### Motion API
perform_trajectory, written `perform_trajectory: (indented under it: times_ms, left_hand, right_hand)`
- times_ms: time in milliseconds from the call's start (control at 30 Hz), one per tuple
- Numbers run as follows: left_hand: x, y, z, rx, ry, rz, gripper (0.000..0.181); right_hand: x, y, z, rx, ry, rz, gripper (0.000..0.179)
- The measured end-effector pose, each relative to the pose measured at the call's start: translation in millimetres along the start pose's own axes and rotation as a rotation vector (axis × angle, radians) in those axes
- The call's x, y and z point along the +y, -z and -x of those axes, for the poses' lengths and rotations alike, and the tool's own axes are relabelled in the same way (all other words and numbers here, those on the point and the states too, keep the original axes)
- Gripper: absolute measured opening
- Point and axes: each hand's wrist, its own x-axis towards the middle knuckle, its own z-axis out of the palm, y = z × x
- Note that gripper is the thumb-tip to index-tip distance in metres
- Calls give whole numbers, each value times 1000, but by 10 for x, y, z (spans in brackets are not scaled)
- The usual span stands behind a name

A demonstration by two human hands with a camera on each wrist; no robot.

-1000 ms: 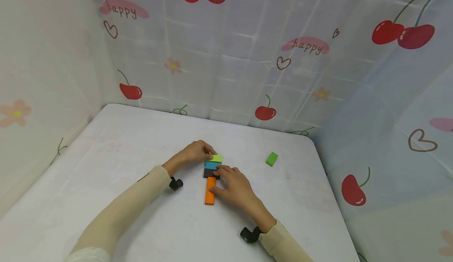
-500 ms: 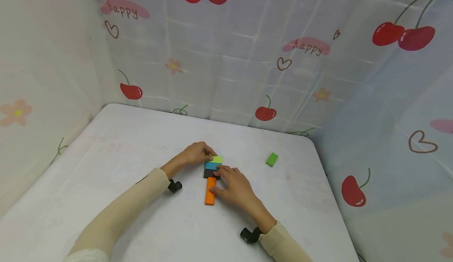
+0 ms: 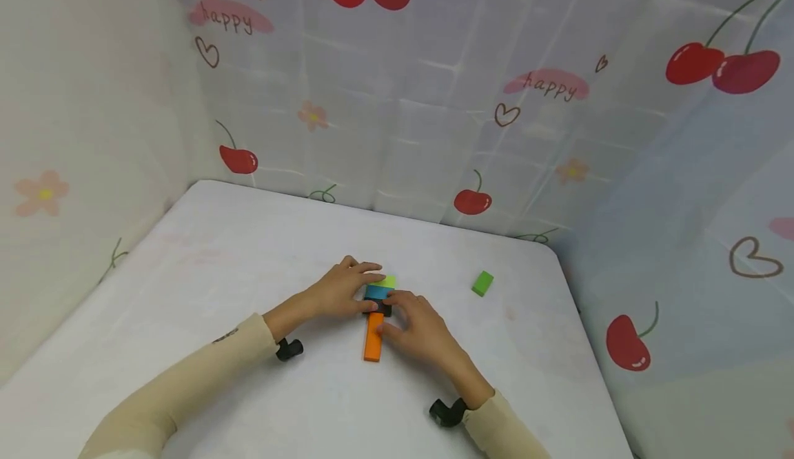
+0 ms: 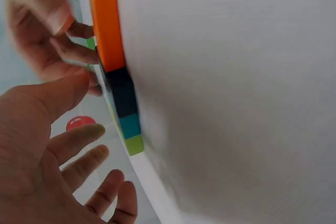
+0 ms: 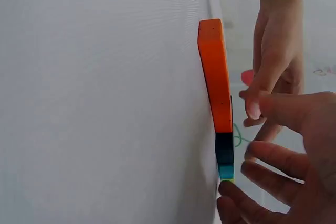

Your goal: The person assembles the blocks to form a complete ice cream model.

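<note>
An orange block (image 3: pixel 373 343) lies lengthwise toward the person. Beyond its far end a black block (image 3: pixel 385 310), a blue block (image 3: pixel 379 292) and a lime-green block (image 3: pixel 389 282) lie crosswise in a row. From the left, my left hand (image 3: pixel 335 291) reaches over the row with fingers spread, its thumb overlapping the black block in the head view. My right hand (image 3: pixel 424 329) is at the right side, index fingertip by the blue and black blocks, thumb by the orange one. In the left wrist view, the left fingers (image 4: pixel 79 141) are loosely extended, with nothing between them.
A single green block (image 3: pixel 482 283) lies apart on the right of the white table (image 3: pixel 279 404). Behind the table hangs a cherry-printed curtain (image 3: pixel 403 100). A black wrist camera (image 3: pixel 289 349) sits under the left sleeve, another (image 3: pixel 448 413) by the right.
My left hand has let go of the lime-green block and shifted nearer the person, its fingers spreading and its thumb moving over the black block. My right hand stays at the row's right side.
</note>
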Motion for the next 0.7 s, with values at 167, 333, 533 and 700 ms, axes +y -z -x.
perform_trajectory:
  times_ms: [167,333,533,700]
  left_hand:
    - [32,-78,45,31,-4,-10,53]
    - [75,-101,81,36,35,-2,56]
    - [126,-94,105,35,45,-15,73]
    - [107,-115,118,21,56,-36,79]
  right_hand:
    - [199,196,-59,137,-117,-147,38]
    - [644,523,-137,249,-244,-135,39]
    - [1132,859,-67,381,-422,-175,41]
    - [1358,909,-19,436,-542,-202,41]
